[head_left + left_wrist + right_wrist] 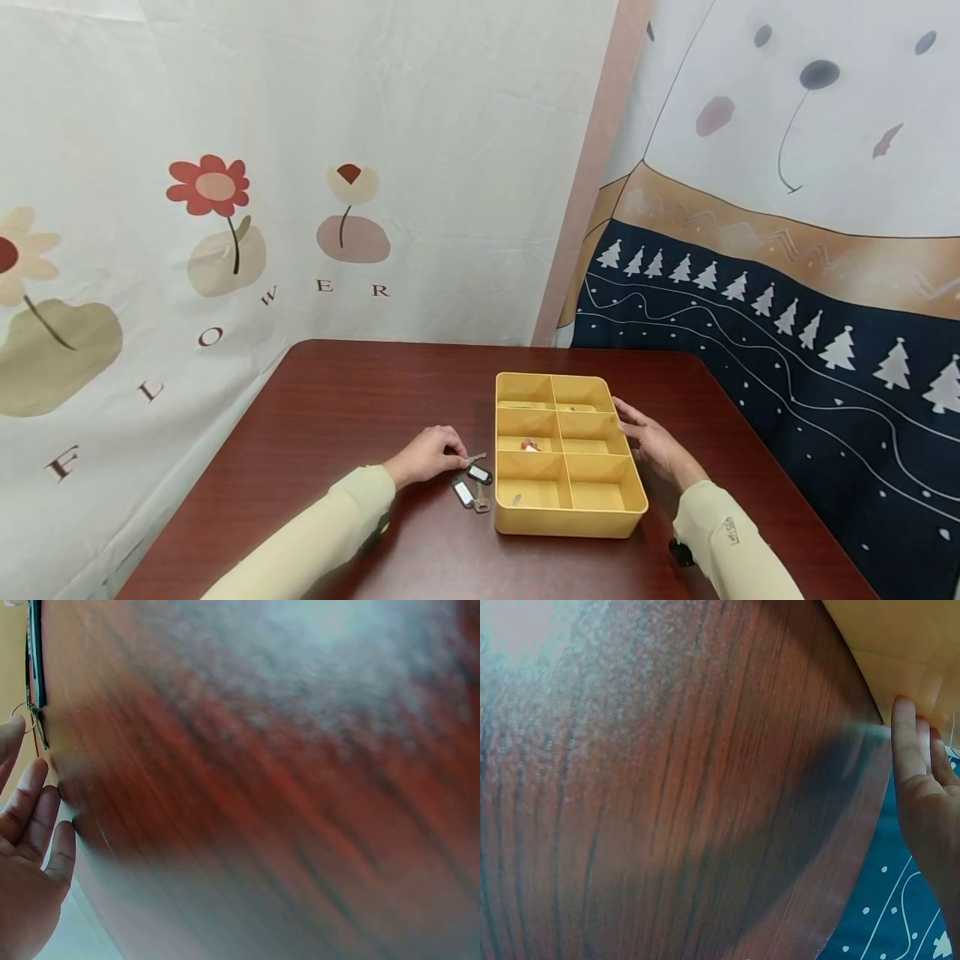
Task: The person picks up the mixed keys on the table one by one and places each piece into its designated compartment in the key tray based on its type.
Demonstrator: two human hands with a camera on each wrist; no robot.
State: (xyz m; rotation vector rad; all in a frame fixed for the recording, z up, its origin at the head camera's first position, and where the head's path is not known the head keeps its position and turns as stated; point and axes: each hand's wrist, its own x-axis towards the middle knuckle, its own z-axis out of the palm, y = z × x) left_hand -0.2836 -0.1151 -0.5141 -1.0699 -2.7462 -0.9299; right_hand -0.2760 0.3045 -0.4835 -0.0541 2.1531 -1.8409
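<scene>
My left hand [429, 455] pinches the ring of a bunch of keys [482, 502] lying on the table. Two black key tags [463, 492] with white labels are attached, one beside each key. In the left wrist view the ring [24, 712] meets a fingertip at the left edge; the grip is partly out of frame. Just right of the keys stands a yellow divided box [570, 523]. Against its right side rest the fairly straight fingers of my right hand [660, 450]; the right wrist view shows these fingertips on the box wall [907, 667].
Inside the box, a small red-and-white item [529, 446] lies in the middle left compartment and a small greyish piece [516, 500] in the front left one. Thin yellowish items lie in the back compartments. The dark red table [360, 392] ends at printed curtains [450, 167].
</scene>
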